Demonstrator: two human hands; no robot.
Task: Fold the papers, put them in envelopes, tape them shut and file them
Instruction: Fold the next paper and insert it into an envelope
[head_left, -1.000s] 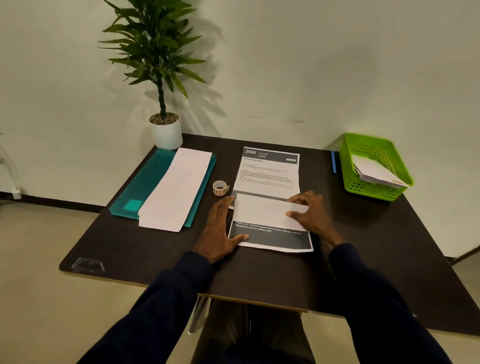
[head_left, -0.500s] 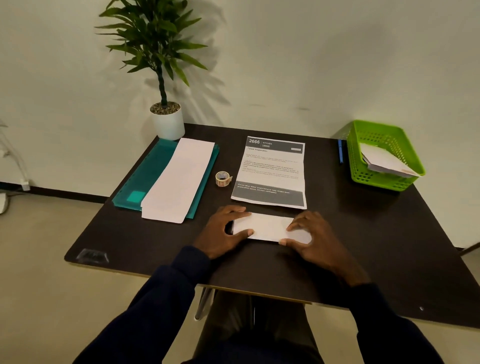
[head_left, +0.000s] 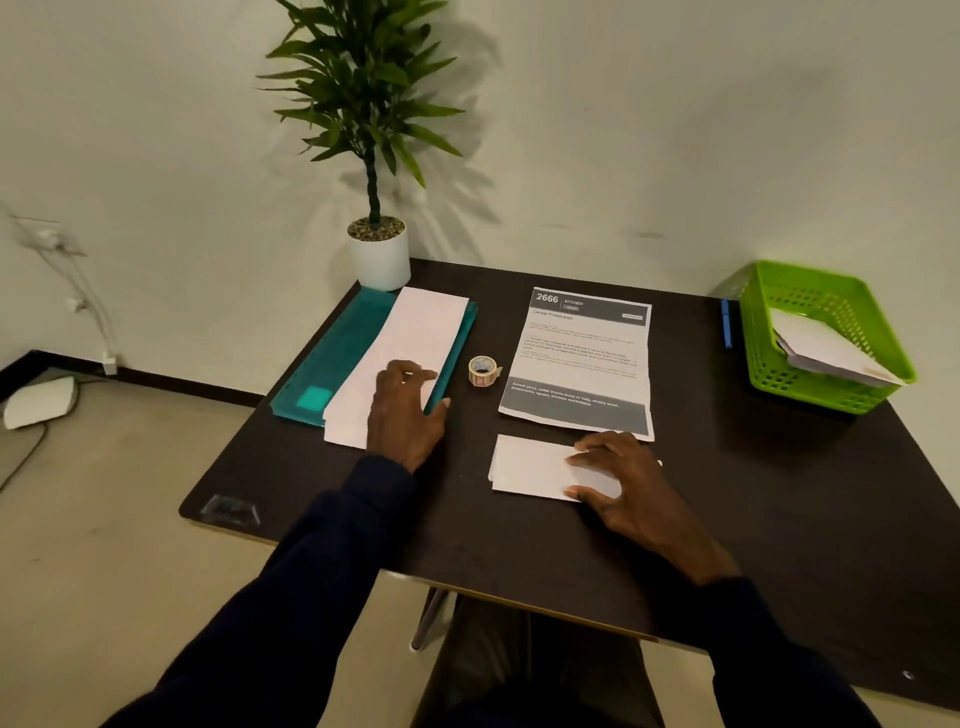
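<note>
A folded white paper lies on the dark table near the front. My right hand rests flat on its right half, fingers spread. My left hand lies on the near end of a stack of white envelopes, fingers apart, gripping nothing. The envelopes sit on a teal folder. A printed sheet lies unfolded behind the folded paper. A small roll of tape stands between the envelopes and the printed sheet.
A green basket at the back right holds white envelopes. A blue pen lies beside it. A potted plant stands at the back left corner. The table's front edge runs just before my sleeves.
The paper went from half folded over the printed sheet to a small folded strip near the front. My left hand then left it and moved left onto the envelope stack.
</note>
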